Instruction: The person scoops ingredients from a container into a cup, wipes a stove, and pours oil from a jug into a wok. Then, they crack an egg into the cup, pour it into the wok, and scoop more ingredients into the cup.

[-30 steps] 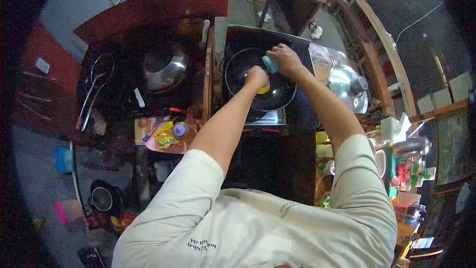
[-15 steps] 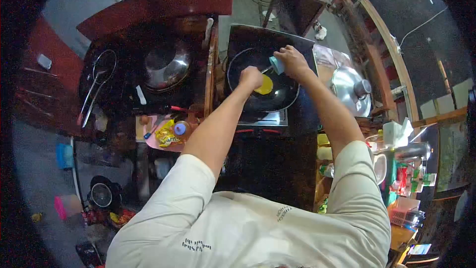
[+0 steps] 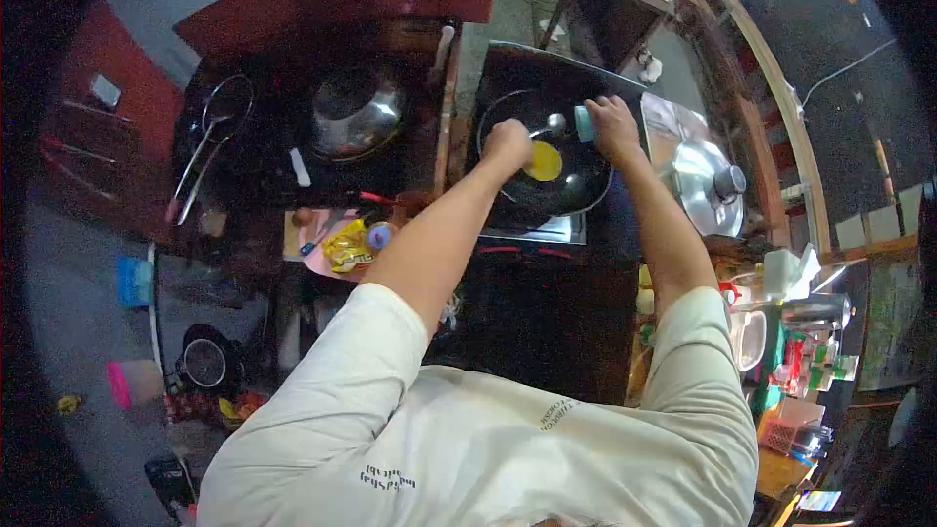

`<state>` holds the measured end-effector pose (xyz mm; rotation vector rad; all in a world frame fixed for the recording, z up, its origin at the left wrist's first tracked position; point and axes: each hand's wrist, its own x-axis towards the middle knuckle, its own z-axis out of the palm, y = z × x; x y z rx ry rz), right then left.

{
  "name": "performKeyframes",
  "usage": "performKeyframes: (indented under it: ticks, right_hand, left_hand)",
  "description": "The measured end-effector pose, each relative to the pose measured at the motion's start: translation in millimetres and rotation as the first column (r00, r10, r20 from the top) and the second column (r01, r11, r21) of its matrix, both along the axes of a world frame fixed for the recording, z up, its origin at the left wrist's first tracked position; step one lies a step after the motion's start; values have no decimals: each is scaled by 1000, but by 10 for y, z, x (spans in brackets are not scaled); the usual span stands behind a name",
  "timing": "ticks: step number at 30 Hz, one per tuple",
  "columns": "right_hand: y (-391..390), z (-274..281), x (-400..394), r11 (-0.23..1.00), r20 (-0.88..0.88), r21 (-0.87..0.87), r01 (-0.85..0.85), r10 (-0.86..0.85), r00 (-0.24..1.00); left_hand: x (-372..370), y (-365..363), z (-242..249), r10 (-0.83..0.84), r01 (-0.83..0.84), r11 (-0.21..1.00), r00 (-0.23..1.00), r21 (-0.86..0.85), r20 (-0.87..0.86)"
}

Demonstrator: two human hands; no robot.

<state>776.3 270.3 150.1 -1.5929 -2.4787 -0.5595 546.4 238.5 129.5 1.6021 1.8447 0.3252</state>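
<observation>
Hovering over one wok (image 3: 576, 190): two hands, left hand (image 3: 508, 144), right hand (image 3: 615, 122), perhaps one spoon (image 3: 549, 125).

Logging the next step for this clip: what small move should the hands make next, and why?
Probably sweep the spoon in the left hand through the yellow egg, since it pools at one spot in the black pan while the right hand holds a teal cup at the rim.

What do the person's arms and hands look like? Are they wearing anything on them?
Both arms are bare from above the elbow down. The left hand and right hand wear no gloves, and I can see no watch or rings. Short, loose sleeves of an off-white T-shirt cover the upper arms. The shirt has small dark lettering printed on it, too small to read.
</observation>
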Motion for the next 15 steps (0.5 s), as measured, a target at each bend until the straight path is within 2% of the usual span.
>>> performKeyframes:
  ticks: [1, 2, 3, 4, 5, 7, 9, 10, 11, 13, 15]
  right_hand:
    - [-162, 213, -127, 991, -42, -119, 60, -66, 997]
    - [-222, 153, -109, 988, -279, -140, 60, -98, 955]
    - [-266, 95, -104, 985, -500, -166, 47, -125, 857]
    - [-432, 235, -255, 972, -651, -234, -23, -139, 746]
    - [-599, 391, -421, 951, -773, -294, -99, -176, 609]
    - [-654, 264, -491, 955, -888, -261, -143, -178, 425]
    - [-851, 290, -623, 941, -929, -322, -109, -291, 230]
    - [-1113, 605, -877, 956, -884, -292, -39, -254, 392]
    - [-1270, 651, -986, 951, -880, -308, -29, -273, 389]
    - [-1541, 676, -1209, 947, -953, -301, -109, -298, 45]
    - [-1942, 856, -1565, 920, -917, -392, -5, -390, 85]
  left_hand:
    - [9, -22, 65, -30, 29, 980, 1000, 196, 1]
    - [17, -53, 125, -57, 55, 923, 998, 381, -7]
    - [2, -93, 263, -123, 124, 831, 992, 542, -38]
    - [-23, -96, 328, -203, 277, 600, 960, 751, -192]
    - [-81, -155, 455, -252, 301, 433, 945, 850, -206]
    - [-160, -227, 731, -300, 509, 326, 855, 797, -423]
    - [-454, -484, 1163, -284, 417, 78, 880, 906, -380]
    - [-692, -671, 1416, -290, 382, 30, 888, 924, -357]
    - [-998, -863, 1620, -300, 344, -19, 894, 939, -333]
    - [-1694, -1156, 1760, -435, 258, 38, 874, 965, -217]
    - [-2566, -1468, 1578, -514, 81, 134, 858, 988, -1]
